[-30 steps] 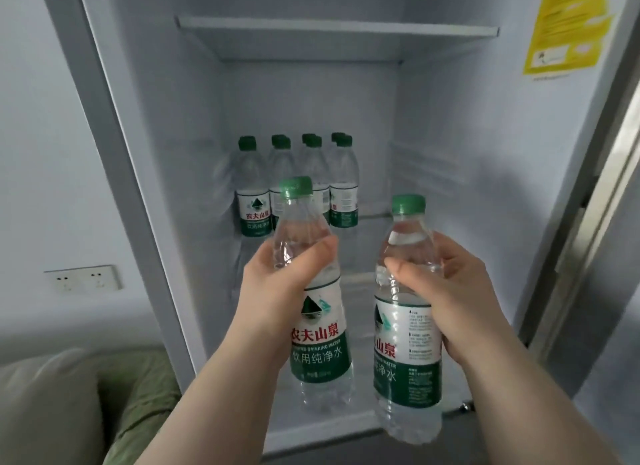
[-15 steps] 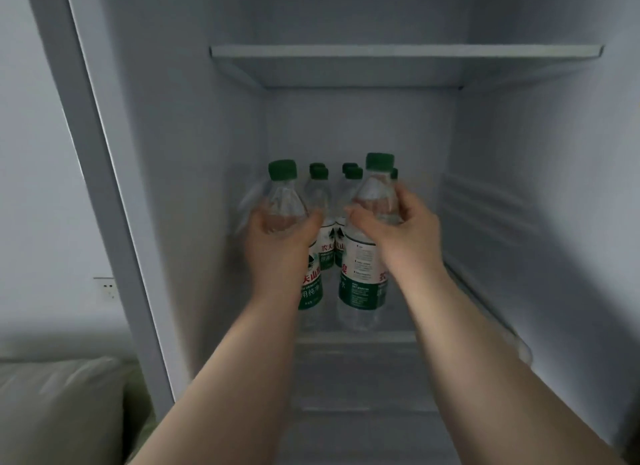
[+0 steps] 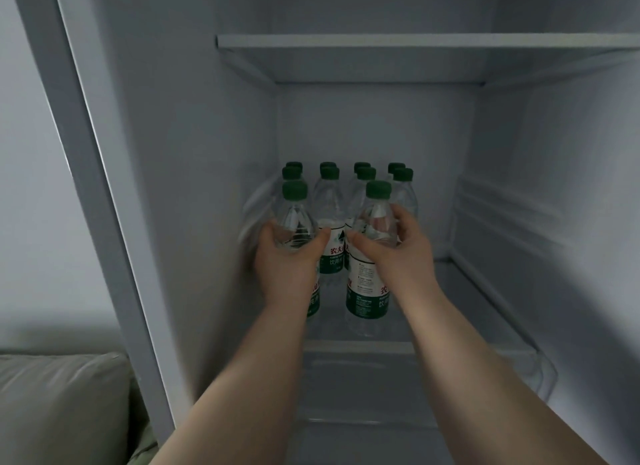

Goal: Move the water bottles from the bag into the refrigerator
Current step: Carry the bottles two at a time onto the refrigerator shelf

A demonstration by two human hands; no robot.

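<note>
While L grip (image 3: pixel 287 267) holds left btl (image 3: pixel 295 222), R grip (image 3: pixel 398 256) holds right btl (image 3: pixel 376 218).

both arms extended | left hand (image 3: pixel 285 256) grips left bottle (image 3: pixel 294 218) | right hand (image 3: pixel 398 253) grips right bottle (image 3: pixel 365 288)

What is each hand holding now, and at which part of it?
The left hand grips the left water bottle around its clear upper body, above the label. The right hand grips the right water bottle at the same height.
</note>
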